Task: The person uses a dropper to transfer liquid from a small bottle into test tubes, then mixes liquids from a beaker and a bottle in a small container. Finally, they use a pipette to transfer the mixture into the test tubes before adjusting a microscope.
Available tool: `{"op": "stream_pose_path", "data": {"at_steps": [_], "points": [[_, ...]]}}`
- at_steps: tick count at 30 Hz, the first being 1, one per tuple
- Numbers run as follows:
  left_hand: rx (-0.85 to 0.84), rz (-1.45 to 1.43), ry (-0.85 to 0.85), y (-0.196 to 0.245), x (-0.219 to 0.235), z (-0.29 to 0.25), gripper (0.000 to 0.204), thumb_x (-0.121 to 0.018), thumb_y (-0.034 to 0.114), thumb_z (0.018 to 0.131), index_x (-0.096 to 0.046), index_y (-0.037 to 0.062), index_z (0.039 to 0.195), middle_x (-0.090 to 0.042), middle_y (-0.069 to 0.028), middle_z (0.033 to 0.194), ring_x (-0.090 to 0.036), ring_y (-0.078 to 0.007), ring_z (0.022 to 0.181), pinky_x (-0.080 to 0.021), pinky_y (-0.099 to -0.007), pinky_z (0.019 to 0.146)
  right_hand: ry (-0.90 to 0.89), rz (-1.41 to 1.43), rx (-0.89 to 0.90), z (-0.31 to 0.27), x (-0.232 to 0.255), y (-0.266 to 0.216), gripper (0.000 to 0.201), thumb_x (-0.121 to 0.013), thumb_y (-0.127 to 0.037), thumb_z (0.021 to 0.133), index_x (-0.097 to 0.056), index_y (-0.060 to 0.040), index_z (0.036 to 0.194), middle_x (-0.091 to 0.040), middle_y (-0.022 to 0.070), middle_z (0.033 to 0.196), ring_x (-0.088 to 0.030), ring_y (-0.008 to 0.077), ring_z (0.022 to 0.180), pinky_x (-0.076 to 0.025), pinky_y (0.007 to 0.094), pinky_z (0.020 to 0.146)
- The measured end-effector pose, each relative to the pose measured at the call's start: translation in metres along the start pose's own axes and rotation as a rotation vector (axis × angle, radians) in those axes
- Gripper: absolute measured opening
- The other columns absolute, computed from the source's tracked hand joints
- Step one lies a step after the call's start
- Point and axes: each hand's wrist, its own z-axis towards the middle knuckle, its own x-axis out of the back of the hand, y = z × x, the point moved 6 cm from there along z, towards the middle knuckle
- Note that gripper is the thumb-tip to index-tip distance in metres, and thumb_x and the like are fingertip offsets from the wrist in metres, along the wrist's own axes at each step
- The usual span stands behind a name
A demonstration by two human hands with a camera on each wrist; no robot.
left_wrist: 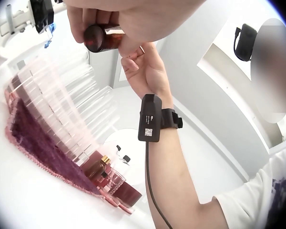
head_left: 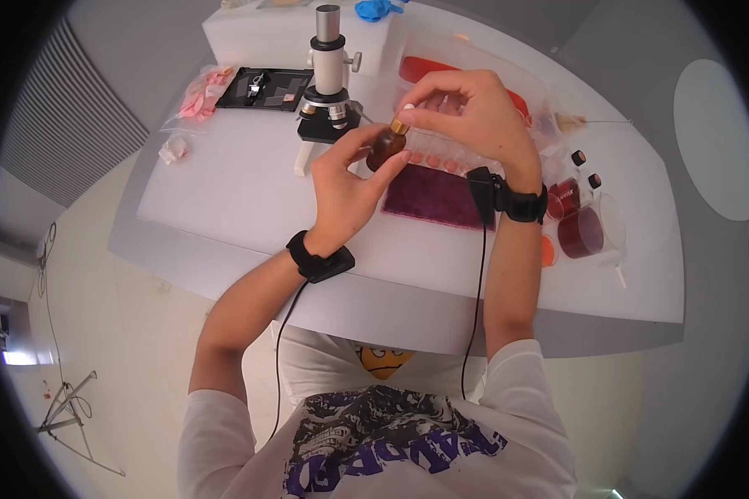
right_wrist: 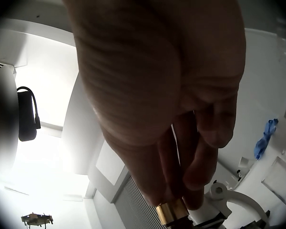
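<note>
A brown glass dropper bottle point(head_left: 386, 151) with a gold collar point(head_left: 400, 126) and a white top is held above the table, tilted a little. My left hand point(head_left: 347, 190) grips its body between thumb and fingers. From above, my right hand point(head_left: 478, 116) pinches the top of the bottle. The right wrist view shows the gold collar point(right_wrist: 172, 212) right at those fingertips. In the left wrist view the dark base of the bottle point(left_wrist: 96, 38) pokes out of the left hand's grip. Below the hands lies a purple cloth point(head_left: 433, 195), beside a clear rack of tubes point(head_left: 431, 160).
A microscope point(head_left: 330, 79) stands left of the hands. Farther left are a black slide tray point(head_left: 262, 89) and a bag of pink material point(head_left: 204, 96). On the right stand a beaker of red liquid point(head_left: 581, 231) and small black caps point(head_left: 579, 157). A blue glove point(head_left: 376, 10) lies at the back.
</note>
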Motion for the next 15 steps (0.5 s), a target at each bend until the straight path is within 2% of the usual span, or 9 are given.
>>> {"op": "stream_pose_path", "data": {"at_steps": [3, 5, 7, 10, 15], "points": [[0.012, -0.021, -0.018, 0.003, -0.001, 0.001, 0.043, -0.090, 0.016, 0.095, -0.076, -0.0040, 0.130, -0.080, -0.0067, 0.109, -0.074, -0.0148, 0.091, -0.063, -0.0360, 0.097, 0.023, 0.043, -0.060, 0.000, -0.001, 0.004, 0.016, -0.088, -0.021, 0.093, -0.084, -0.0063, 0.097, -0.077, 0.0031, 0.092, -0.070, 0.0119, 0.083, -0.053, 0.0281, 0.074], [0.016, -0.025, -0.028, 0.003, -0.002, 0.000, 0.042, -0.090, 0.016, 0.096, -0.076, -0.0034, 0.130, -0.080, -0.0062, 0.108, -0.074, -0.0142, 0.091, -0.063, -0.0356, 0.095, 0.089, -0.002, -0.003, 0.001, 0.002, 0.003, 0.016, -0.087, -0.021, 0.093, -0.084, -0.0056, 0.098, -0.078, 0.0021, 0.092, -0.070, 0.0110, 0.082, -0.052, 0.0269, 0.072], [0.081, -0.034, -0.060, -0.003, -0.005, -0.001, 0.039, -0.089, 0.018, 0.097, -0.077, -0.0022, 0.128, -0.080, -0.0045, 0.104, -0.074, -0.0122, 0.088, -0.063, -0.0339, 0.091, 0.111, 0.018, -0.032, 0.001, 0.004, 0.003, 0.017, -0.087, -0.021, 0.094, -0.084, -0.0054, 0.099, -0.079, 0.0016, 0.091, -0.069, 0.0103, 0.081, -0.052, 0.0271, 0.072], [0.086, -0.040, -0.070, -0.003, -0.007, -0.001, 0.036, -0.088, 0.018, 0.098, -0.078, -0.0012, 0.126, -0.079, -0.0027, 0.101, -0.072, -0.0108, 0.085, -0.063, -0.0333, 0.089, 0.138, 0.051, -0.060, 0.000, 0.010, 0.009, 0.017, -0.086, -0.021, 0.095, -0.084, -0.0050, 0.100, -0.080, 0.0008, 0.090, -0.068, 0.0089, 0.080, -0.053, 0.0276, 0.072], [0.141, -0.090, -0.091, -0.005, -0.008, -0.002, 0.035, -0.087, 0.016, 0.098, -0.078, -0.0009, 0.127, -0.079, -0.0021, 0.103, -0.072, -0.0107, 0.090, -0.062, -0.0351, 0.093, 0.139, 0.083, -0.019, -0.001, 0.019, 0.015, 0.018, -0.085, -0.023, 0.097, -0.084, -0.0049, 0.101, -0.081, 0.0001, 0.090, -0.068, 0.0074, 0.079, -0.053, 0.0274, 0.071]]}}
